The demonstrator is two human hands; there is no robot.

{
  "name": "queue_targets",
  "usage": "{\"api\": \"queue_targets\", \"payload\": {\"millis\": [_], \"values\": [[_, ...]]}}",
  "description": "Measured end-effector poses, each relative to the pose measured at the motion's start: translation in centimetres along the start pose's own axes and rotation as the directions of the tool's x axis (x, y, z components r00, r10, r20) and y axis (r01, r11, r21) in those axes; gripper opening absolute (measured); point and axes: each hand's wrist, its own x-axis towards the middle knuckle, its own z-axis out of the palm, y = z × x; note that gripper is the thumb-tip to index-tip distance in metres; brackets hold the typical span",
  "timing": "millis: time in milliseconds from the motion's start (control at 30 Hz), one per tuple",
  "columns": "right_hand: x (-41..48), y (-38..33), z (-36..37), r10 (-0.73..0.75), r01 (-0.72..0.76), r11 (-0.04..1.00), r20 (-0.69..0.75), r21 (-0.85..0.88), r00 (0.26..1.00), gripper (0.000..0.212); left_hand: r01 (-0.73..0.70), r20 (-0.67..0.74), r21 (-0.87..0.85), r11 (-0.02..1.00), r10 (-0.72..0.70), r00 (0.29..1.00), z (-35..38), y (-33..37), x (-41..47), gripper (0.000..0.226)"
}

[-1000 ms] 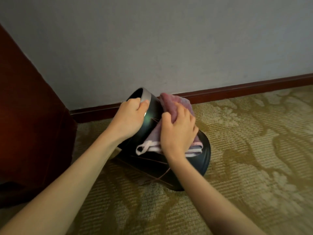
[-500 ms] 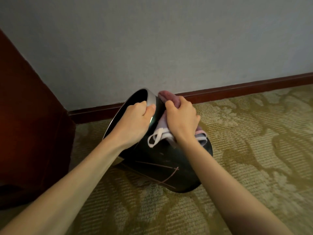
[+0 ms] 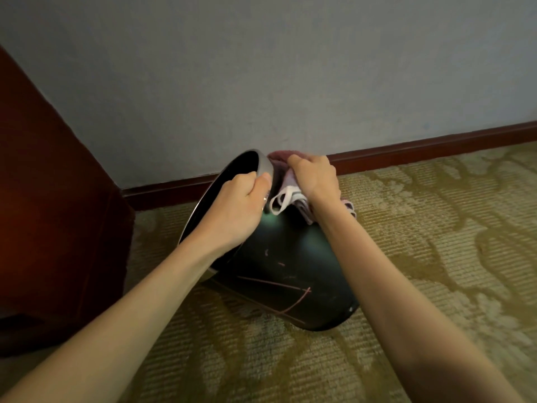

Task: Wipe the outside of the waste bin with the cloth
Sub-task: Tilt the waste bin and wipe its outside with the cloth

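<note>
Left hand: my left hand (image 3: pixel 232 210) curls over the waste bin's (image 3: pixel 290 263) grey rim (image 3: pixel 266 167), gripping it.
Right hand: my right hand (image 3: pixel 316 178) clutches the pink cloth (image 3: pixel 286 196) against the bin's upper outside.
Bin: tilted on the carpet (image 3: pixel 436 257), mouth away from me, near the wall's baseboard (image 3: pixel 436 144).

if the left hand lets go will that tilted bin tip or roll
Probably tips: the waste bin leans on its base edge, left hand gripping its rim. Its round, glossy wall could roll or slip. Likely light: one hand props it.
</note>
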Motion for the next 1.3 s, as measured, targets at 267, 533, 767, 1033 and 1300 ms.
{"api": "queue_targets", "payload": {"millis": [267,533,767,1033,1300], "values": [[-7.5,1.6,1.7,-0.153,0.162,0.987,-0.349,-0.005,0.924,0.053,0.051,0.001,0.005,0.999,-0.051,0.999,0.2,0.8,1.2,0.048],[-6.0,1.0,-0.2,-0.077,0.088,0.996,-0.286,0.025,0.955,0.048,-0.033,0.036,0.040,0.999,0.032,0.999,1.2,1.8,0.8,0.043],[-1.5,-1.0,-1.7,0.035,-0.034,0.998,-0.022,0.052,0.999,0.037,-0.053,0.060,0.043,0.998,0.051,0.997,1.3,1.8,0.0,0.040],[4.3,-0.8,0.0,0.147,-0.160,0.984,0.147,0.079,0.978,0.048,-0.033,0.051,0.021,0.999,0.032,0.998,0.7,1.2,0.2,0.040],[-1.5,-0.9,0.8,-0.067,0.065,0.998,-0.142,-0.023,0.988,0.044,0.054,0.000,-0.022,0.998,-0.054,0.999,0.0,-0.1,1.9,0.044]]}}
